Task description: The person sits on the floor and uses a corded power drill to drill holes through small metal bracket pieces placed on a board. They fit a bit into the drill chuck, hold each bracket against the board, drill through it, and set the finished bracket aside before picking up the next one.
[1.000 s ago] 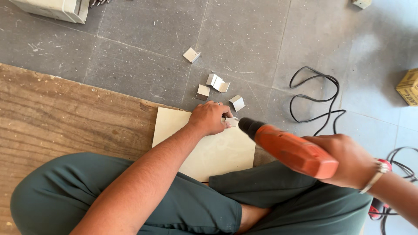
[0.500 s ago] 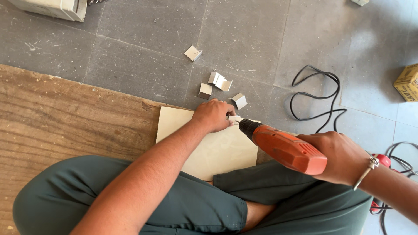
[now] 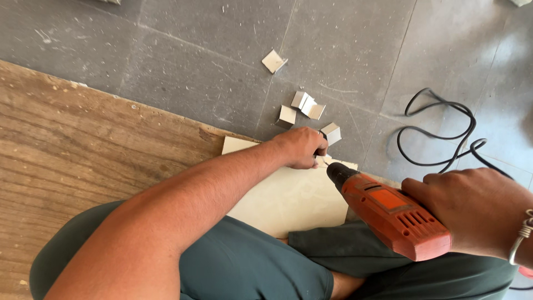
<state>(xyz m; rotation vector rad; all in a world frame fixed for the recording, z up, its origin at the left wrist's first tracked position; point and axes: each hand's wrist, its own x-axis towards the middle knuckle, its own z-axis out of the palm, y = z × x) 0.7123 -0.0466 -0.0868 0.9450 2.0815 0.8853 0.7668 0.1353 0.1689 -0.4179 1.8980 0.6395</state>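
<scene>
Little has shifted over the last second: the orange drill (image 3: 391, 214) has crept slightly closer to the left hand (image 3: 300, 147), and its dark nose now sits just beside the knuckles, at the far edge of the cream tile (image 3: 288, 203). The left hand has barely moved; its grip stays curled and pressed down on the tile's far edge, fingers tucked under so that whether they pinch something small cannot be told. The right hand (image 3: 472, 214) keeps its grip wrapped shut round the rear body of the drill, with a metal bangle (image 3: 522, 236) at the wrist.

Judging from the near-stillness, the tool looks settled at one spot on the tile rather than travelling, with the left hand steadying the tile against it; the bit itself is hidden between nose and fingers.

The tile lies under both hands, partly on the wooden board (image 3: 94, 150) to the left of the left grip and partly over the grey floor (image 3: 194, 50), its near corner tucked against the person's green trousers (image 3: 244, 272). Just beyond the left grip, several small cut tile pieces (image 3: 308, 105) are scattered on the floor. Beyond the right grip, a black cable (image 3: 438, 128) loops across the floor.
</scene>
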